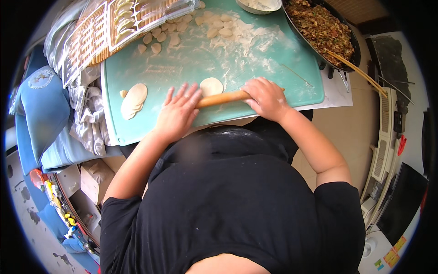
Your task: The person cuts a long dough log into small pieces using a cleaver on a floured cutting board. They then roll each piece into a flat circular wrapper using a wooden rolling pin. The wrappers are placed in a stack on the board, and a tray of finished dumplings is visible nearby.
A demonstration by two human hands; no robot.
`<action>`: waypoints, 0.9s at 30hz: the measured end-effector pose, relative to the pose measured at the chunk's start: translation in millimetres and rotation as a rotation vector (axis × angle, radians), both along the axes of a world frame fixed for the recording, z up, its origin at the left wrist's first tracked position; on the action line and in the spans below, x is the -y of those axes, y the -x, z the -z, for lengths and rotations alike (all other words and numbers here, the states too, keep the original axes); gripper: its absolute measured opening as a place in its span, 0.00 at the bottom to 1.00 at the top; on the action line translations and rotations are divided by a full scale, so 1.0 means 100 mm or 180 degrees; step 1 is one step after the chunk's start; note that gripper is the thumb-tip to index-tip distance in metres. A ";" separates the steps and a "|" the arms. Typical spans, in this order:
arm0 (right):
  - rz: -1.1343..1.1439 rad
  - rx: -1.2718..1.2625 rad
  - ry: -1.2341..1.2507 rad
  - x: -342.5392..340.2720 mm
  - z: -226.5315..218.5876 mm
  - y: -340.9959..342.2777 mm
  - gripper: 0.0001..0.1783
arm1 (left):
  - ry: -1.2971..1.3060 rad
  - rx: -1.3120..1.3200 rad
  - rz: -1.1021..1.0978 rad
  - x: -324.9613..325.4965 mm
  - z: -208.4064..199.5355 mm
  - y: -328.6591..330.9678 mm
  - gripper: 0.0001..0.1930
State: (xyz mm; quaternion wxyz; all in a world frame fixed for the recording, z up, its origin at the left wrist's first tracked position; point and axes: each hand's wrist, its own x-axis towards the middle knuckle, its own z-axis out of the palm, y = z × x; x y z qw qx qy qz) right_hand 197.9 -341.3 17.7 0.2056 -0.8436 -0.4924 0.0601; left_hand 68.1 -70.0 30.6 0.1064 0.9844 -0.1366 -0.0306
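A wooden rolling pin (223,98) lies across the near part of a green, floured mat (164,73). My left hand (179,109) rests flat over its left end, fingers stretched and spread. Curled over the pin toward its right end is my right hand (266,97); the tip pokes out beyond it. A round dough wrapper (211,86) touches the far side of the pin, and its near edge is hidden. Left of my left hand sits a stack of overlapping dough wrappers (135,99), with a small dough piece (123,93) beside it.
Flattened dough pieces (219,27) and loose flour lie at the mat's far side. Trays of dumplings (124,20) stand far left. A flour bowl (259,5) is at the back. At far right, a black pan (319,32) of filling has chopsticks (358,73) across its rim.
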 end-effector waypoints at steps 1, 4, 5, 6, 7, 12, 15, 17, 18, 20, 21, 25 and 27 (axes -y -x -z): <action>-0.0020 0.0229 0.0131 -0.09 0.00 -0.05 0.21 | -0.0055 0.0036 -0.0296 0.00 0.05 -0.01 0.26; 0.0031 0.0727 0.0317 -0.48 0.09 -0.35 0.25 | -0.0416 0.0281 -0.0997 -0.09 0.20 -0.25 0.27; 0.0192 0.0759 0.0281 -0.58 0.18 -0.53 0.28 | -0.0353 0.0352 -0.1111 -0.16 0.25 -0.43 0.27; 0.0330 0.0786 0.0243 -0.63 0.24 -0.60 0.30 | -0.0291 0.0416 -0.1249 -0.23 0.30 -0.58 0.28; 0.0333 0.0826 0.0376 -0.64 0.24 -0.62 0.32 | -0.0229 0.0487 -0.1386 -0.27 0.30 -0.67 0.28; -0.0174 0.0864 0.0832 -0.30 0.12 -0.21 0.33 | -0.0159 0.0073 -0.0800 -0.04 0.22 -0.08 0.30; -0.0299 0.0843 0.0914 -0.45 0.00 -0.23 0.31 | -0.0218 0.0279 -0.1003 -0.15 0.34 -0.15 0.31; -0.0115 0.0807 0.1025 -0.77 -0.05 -0.54 0.30 | -0.0129 0.0429 -0.1412 -0.32 0.42 -0.48 0.30; 0.0109 0.0954 0.0822 -0.83 0.00 -0.70 0.31 | -0.0170 0.0563 -0.1540 -0.38 0.45 -0.70 0.29; 0.0229 0.0827 0.0680 -0.74 0.07 -0.75 0.31 | -0.0197 0.0668 -0.1674 -0.38 0.42 -0.81 0.29; 0.0280 0.0759 0.0605 -0.68 0.12 -0.78 0.32 | -0.0178 0.0584 -0.1491 -0.31 0.37 -0.72 0.29; -0.0318 0.0700 0.1084 -0.29 0.01 -0.18 0.32 | -0.0160 0.0038 -0.0847 0.03 0.24 0.09 0.29; -0.0387 0.0749 0.1148 -0.39 -0.01 -0.26 0.32 | -0.0193 0.0218 -0.0937 -0.02 0.27 0.05 0.28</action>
